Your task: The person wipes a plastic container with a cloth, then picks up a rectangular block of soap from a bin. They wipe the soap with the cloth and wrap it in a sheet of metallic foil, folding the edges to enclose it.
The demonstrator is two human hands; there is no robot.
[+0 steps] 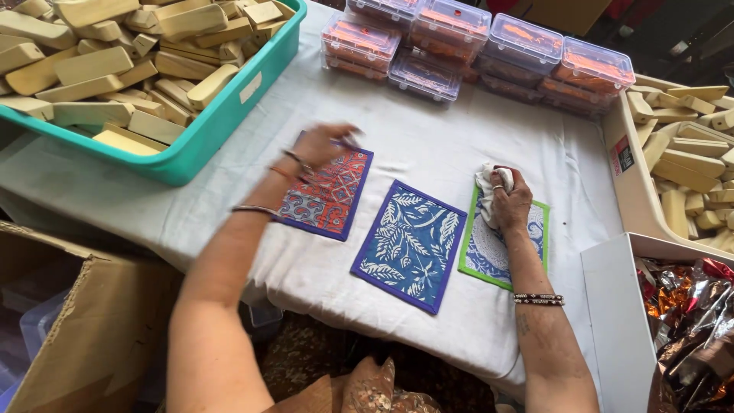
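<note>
Three printed fabric mats sit in a row near the front edge of your tabletop [428, 130], which is covered in a white cloth. Your left hand [325, 143] is over the far end of the red patterned mat [327, 193] on the left; it's motion-blurred, fingers look loosely spread, and I honestly can't tell if it's gripping the mat or just touching it. Your right hand [511, 200] is clenched around a crumpled white rag [485, 183], pressing down on the far end of the green-edged mat [505, 241] on the right. The blue leaf-print mat [409, 245] lies between those two, untouched, tilted a bit and close to both without overlapping either.

Up in the far left corner you've got a teal bin [222, 122] heaped with pale wooden blocks [99, 65]. Along the far edge there's a cluster of clear plastic boxes [459, 38] with orange stuff inside. A cream tray [638, 191] with more wooden pieces hugs the right edge, and shiny foil wrappers [688, 306] sit in a white box by the near right corner. A cardboard box [84, 329] stands below the left edge.
</note>
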